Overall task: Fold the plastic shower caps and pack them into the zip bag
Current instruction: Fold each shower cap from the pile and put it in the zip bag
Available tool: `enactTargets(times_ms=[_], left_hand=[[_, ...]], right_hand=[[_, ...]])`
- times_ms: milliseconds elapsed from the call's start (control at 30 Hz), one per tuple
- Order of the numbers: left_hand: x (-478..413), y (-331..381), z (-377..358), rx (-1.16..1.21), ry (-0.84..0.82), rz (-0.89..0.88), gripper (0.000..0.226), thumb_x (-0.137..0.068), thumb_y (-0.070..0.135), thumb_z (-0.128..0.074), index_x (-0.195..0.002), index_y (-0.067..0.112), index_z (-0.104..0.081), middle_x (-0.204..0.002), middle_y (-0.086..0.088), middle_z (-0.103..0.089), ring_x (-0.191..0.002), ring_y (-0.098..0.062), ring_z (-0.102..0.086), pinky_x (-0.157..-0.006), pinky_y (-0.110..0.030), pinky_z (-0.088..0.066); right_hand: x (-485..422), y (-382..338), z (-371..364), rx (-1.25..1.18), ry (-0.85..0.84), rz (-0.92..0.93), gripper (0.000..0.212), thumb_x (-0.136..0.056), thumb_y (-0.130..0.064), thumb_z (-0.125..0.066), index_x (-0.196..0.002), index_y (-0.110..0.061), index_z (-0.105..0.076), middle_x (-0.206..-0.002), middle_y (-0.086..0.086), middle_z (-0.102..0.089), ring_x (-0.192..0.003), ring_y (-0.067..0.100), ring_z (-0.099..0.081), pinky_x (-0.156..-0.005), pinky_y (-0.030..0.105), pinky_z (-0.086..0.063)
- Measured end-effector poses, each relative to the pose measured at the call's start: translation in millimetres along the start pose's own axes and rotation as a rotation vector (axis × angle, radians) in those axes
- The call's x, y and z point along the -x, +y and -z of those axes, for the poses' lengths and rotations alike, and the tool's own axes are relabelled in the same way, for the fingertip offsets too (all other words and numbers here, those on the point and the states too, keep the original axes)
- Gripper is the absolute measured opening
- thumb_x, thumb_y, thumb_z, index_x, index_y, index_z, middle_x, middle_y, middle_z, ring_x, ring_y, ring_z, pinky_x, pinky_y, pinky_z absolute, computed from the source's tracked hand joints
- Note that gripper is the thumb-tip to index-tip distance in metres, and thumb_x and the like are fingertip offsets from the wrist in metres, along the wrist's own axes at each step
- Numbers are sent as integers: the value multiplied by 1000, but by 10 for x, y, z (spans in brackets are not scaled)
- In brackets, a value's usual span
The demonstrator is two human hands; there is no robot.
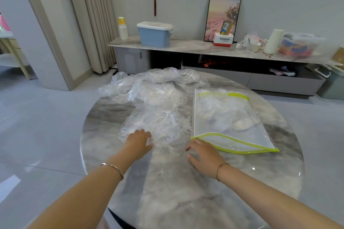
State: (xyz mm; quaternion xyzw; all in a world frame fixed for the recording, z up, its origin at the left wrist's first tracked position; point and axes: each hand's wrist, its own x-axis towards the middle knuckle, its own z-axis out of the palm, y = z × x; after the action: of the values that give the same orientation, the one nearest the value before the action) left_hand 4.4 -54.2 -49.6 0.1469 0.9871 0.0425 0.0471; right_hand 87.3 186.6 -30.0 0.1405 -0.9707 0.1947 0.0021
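A clear plastic shower cap [163, 128] lies spread on the round marble table [182, 188] just ahead of both hands. My left hand [138, 142] rests on its near left edge, fingers curled into the plastic. My right hand [202, 154] hovers flat at the cap's near right edge, fingers relaxed, holding nothing. A pile of several more clear caps [149, 85] covers the far left of the table. The zip bag [227, 121], clear with a yellow-green zip strip, lies flat on the right, with some folded plastic inside it.
Behind the table runs a low grey cabinet [204, 46] with a blue lidded box [154, 33], a framed picture [222, 18], a paper roll [273, 41] and bags. A curtain [93, 20] hangs at the back left. Grey floor surrounds the table.
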Motion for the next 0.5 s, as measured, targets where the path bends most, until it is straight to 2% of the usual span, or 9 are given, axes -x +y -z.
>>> enactTargets(times_ms=[67, 133, 200, 233, 267, 300, 333, 400, 500], left_hand=[[13, 66, 57, 19, 163, -44, 36, -91, 54, -49, -107, 22, -58, -109, 2, -50, -105, -18, -48, -89, -28, -37], [20, 113, 121, 109, 400, -105, 34, -89, 52, -53, -87, 18, -55, -92, 3, -49, -88, -18, -50, -80, -28, -38], [20, 133, 167, 94, 616, -144, 29, -84, 41, -66, -90, 15, -55, -92, -1, -52, -83, -21, -53, -75, -30, -42], [16, 118, 181, 65, 599, -123, 34, -81, 36, -69, -103, 14, -56, -104, -5, -54, -93, -25, -55, -81, -34, -43], [11, 84, 178, 37, 504, -82, 47, -83, 34, -68, -121, 14, -51, -123, -7, -50, -110, -28, -51, -92, -38, -41], [5, 39, 144, 20, 393, -44, 55, -87, 34, -63, -135, 17, -42, -139, -5, -40, -126, -28, -40, -105, -39, -31], [-4, -15, 105, 7, 313, -8, 55, -90, 34, -58, -140, 21, -38, -147, -1, -33, -135, -26, -29, -112, -37, -21], [-8, -92, 72, 71, 289, 35, 33, -93, 31, -54, -125, 23, -56, -142, 1, -43, -136, -22, -28, -112, -32, -18], [13, -72, 177, 353, 394, 83, 12, -92, 28, -57, -97, 20, -63, -114, -1, -63, -114, -21, -51, -95, -30, -38]], right_hand=[[-13, -4, 19, 5, 10, -2, 23, -91, -25, -51, -112, -19, -59, -117, -5, -52, -106, 17, -51, -89, 25, -36], [-31, 2, 31, -15, 37, -4, 22, -91, -23, -52, -110, -18, -60, -117, -6, -51, -104, 19, -52, -89, 26, -35], [-42, 7, 42, -51, 67, -20, 20, -90, -21, -53, -109, -19, -60, -118, -8, -50, -102, 20, -52, -90, 27, -37], [-45, 9, 46, -60, 76, -27, 20, -90, -21, -54, -108, -19, -60, -119, -8, -49, -101, 20, -52, -91, 27, -37], [-49, 11, 49, -65, 84, -28, 19, -90, -21, -54, -108, -19, -60, -119, -9, -48, -102, 20, -53, -91, 28, -37], [-49, 17, 45, -68, 89, -29, 19, -89, -21, -54, -108, -19, -60, -120, -9, -48, -102, 21, -53, -92, 29, -38], [-45, 21, 39, -71, 88, -31, 19, -89, -21, -55, -108, -19, -60, -120, -9, -48, -103, 20, -53, -92, 29, -38], [-23, 16, 35, -75, 80, -32, 20, -89, -21, -54, -108, -19, -60, -121, -9, -48, -105, 20, -53, -93, 27, -37], [3, 4, 44, -67, 94, -11, 25, -89, -20, -55, -114, -19, -58, -125, -9, -47, -110, 19, -51, -93, 22, -34]])
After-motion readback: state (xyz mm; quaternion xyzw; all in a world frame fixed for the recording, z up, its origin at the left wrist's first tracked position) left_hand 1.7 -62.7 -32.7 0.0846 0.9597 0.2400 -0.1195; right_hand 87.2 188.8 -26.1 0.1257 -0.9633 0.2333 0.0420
